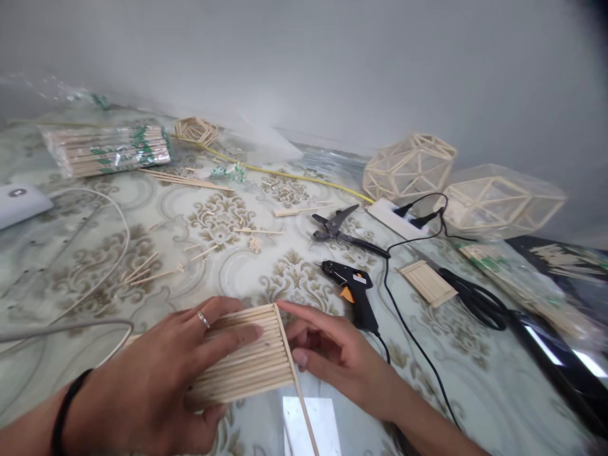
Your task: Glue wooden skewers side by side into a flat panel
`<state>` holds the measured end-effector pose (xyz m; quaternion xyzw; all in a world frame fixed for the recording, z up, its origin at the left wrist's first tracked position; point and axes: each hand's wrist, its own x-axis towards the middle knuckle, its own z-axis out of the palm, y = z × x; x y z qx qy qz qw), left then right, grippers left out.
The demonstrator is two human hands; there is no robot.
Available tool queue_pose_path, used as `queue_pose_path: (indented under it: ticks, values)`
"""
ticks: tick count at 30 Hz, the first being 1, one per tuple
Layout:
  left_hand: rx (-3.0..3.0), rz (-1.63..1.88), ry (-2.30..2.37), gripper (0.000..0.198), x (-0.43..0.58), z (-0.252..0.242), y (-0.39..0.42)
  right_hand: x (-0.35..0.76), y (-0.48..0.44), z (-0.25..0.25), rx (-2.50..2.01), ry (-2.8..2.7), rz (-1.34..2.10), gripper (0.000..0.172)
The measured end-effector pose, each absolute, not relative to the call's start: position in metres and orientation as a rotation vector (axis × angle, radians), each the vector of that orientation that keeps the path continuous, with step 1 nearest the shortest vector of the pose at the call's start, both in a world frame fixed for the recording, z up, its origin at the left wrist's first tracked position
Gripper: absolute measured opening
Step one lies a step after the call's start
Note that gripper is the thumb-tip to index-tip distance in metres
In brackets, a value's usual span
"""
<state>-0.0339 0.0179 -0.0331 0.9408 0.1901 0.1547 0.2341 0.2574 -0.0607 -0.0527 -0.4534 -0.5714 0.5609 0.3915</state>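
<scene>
The left grip (pixel 156 367) holds 1 wooden stick panel (pixel 251 367).

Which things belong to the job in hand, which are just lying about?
Belongs: stick panel, in left hand; long stick along its edge, by right hand; probably glue gun, cutters.

Lying about, apparently: geometric frames, yellow cord, white device.

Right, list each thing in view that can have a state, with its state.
Left hand: gripping the stick panel
Right hand: index fingertip at the panel's far corner
Stick panel: held by the left hand
Long stick: along the panel's right edge, overhanging; bond unclear
Glue gun: on its side, corded; heat unclear
Cutters: lying down
Power strip: two plugs in
Small panel: lying flat
Bagged sticks: bundled together
Geometric frames: assembled
</scene>
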Motion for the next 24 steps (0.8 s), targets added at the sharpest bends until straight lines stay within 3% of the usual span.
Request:
queue_pose_path:
  ticks: [5, 14, 24]
  values:
    - [2.535, 0.465, 0.518, 0.097, -0.0319, -0.0356, 0.0180, 0.2590, -0.0594, -0.0519, -1.129, -1.444, 1.458, 0.051]
    - [2.531, 0.521, 0.507, 0.099, -0.0335, -0.0356, 0.0170, 0.2637, -0.0586, -0.0567, -1.068, -1.408, 1.549, 0.077]
    - [2.518, 0.526, 0.512, 0.098, -0.0331, -0.0361, 0.0183, 0.2626, -0.0578, -0.0545, -1.100, -1.434, 1.552, 0.078]
